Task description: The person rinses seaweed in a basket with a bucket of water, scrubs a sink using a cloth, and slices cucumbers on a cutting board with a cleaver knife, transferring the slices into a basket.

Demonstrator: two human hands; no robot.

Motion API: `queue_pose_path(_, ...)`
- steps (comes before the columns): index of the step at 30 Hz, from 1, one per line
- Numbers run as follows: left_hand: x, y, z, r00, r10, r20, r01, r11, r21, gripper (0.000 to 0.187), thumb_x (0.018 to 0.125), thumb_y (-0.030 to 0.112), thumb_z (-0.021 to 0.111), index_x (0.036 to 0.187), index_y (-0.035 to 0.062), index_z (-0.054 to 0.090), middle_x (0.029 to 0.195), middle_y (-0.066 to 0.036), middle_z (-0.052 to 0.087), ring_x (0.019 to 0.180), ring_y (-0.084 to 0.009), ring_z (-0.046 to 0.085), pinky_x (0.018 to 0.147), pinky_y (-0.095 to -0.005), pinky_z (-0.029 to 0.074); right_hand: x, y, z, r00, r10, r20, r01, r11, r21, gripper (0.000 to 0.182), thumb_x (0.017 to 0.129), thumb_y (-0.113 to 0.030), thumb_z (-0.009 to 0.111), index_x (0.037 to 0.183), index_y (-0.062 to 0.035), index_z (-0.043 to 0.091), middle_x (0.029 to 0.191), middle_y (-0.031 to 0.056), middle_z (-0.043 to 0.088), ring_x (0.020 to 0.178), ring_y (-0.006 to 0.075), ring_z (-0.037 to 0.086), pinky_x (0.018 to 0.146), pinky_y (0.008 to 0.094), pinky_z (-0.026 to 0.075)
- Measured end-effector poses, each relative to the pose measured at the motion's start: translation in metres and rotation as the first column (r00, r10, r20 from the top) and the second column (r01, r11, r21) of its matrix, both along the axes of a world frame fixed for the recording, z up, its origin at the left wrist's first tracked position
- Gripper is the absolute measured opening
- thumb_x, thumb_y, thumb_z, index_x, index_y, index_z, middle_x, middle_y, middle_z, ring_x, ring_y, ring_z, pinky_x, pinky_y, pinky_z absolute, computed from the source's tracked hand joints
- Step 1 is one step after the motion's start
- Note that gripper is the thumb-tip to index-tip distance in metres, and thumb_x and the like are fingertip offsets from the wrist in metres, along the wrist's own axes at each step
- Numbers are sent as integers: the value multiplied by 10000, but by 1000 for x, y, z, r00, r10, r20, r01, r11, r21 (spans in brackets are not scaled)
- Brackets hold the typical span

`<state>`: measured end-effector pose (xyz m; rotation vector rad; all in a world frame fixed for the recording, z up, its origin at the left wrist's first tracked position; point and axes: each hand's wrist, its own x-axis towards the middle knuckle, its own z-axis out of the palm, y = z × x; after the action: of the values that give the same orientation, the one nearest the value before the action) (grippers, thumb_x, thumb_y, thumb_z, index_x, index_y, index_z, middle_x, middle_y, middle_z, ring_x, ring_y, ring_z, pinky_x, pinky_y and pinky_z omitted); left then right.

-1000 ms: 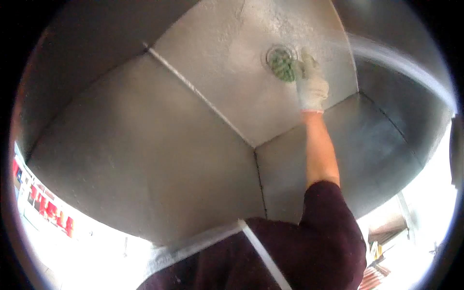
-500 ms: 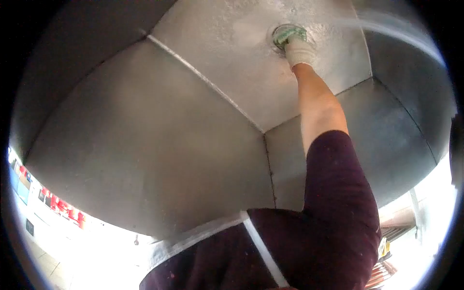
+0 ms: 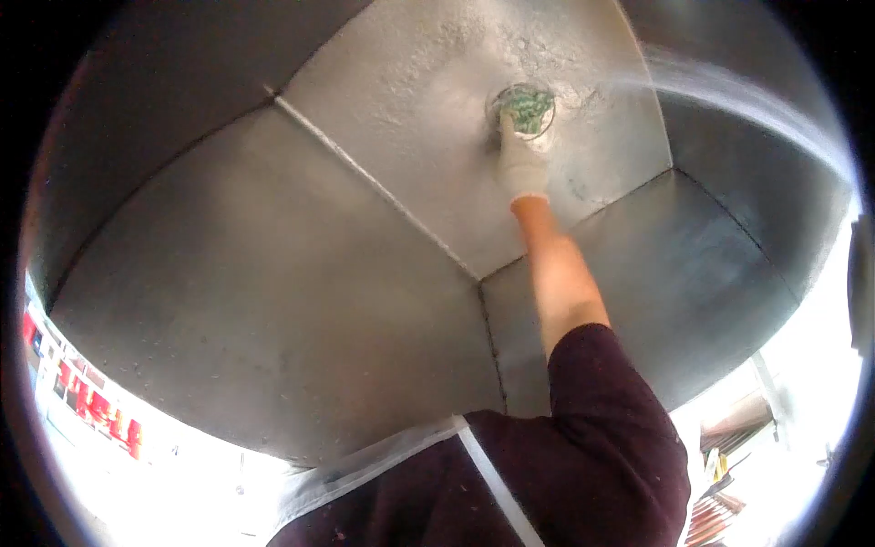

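My right hand (image 3: 522, 169), in a pale glove, reaches down into a deep grey metal basin. Its fingers are closed on a round-rimmed green thing (image 3: 529, 108), mottled and crumpled-looking, close over the basin's floor (image 3: 437, 128). The thumb lies along the near left of the rim; I cannot tell whether this is a scrubbing pad or a small dish with something green in it. Rippled, shiny wet patches surround the hand. A small dark greenish spot (image 3: 583, 190) shows on the floor right of the wrist. My left hand is out of view.
Tall metal walls (image 3: 273, 301) with a pale seam (image 3: 374, 187) enclose the floor. A whitish streak (image 3: 747, 100) arcs across the upper right. Red items (image 3: 100, 406) stand beyond the rim at left. Brownish slatted racks (image 3: 715, 520) are outside at lower right.
My right hand and the green thing have come nearer to me across the basin floor and slightly right relative to its corners. The camera view has shifted a little.
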<state>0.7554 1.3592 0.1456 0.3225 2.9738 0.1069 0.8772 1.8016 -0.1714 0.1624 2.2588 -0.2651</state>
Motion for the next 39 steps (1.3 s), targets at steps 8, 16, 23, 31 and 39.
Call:
queue_pose_path(8,-3,3,7,1000,2,-11,-2,1000,3,611,873,121,578,1462,138,419,1492,-86,430,1369,-253,409,1137,-412,334,-34,13,-22,994,64,90,-65,998,7,527,927,-278,547,1433,-195,424,1315,183,584,1185,346,584,972,437,475)
queue_pose_path(16,-4,13,1,1000,-5,6,5,1000,2,630,857,105,599,1461,134,421,1490,-89,432,1364,-259,415,1133,-415,342,-21,32,-18,836,-371,-405,313,928,-204,394,963,-234,500,1341,-123,520,1246,194,605,1145,349,586,964,422,468)
queue_pose_path(23,-12,19,-16,999,-6,39,5,1000,10,647,844,92,617,1459,131,423,1488,-91,433,1360,-264,420,1129,-418,348,-26,37,-59,958,53,-282,-25,994,102,295,945,-187,508,1200,-78,609,1171,221,636,1010,359,654,872,458,516)
queue_pose_path(31,-3,15,9,998,-8,-57,9,1000,17,667,828,76,638,1457,128,424,1486,-95,434,1355,-270,426,1124,-422,355,-39,38,-32,982,-96,-163,112,990,92,278,957,-153,484,1186,-54,605,1117,203,671,1005,348,663,887,438,516)
queue_pose_path(39,-8,24,-5,1000,-8,-21,9,998,55,687,812,61,659,1455,125,426,1484,-98,436,1350,-275,432,1119,-425,362,-29,18,-44,993,-12,-117,40,972,233,287,944,-273,563,1089,-45,660,1047,170,702,969,318,679,837,402,540)
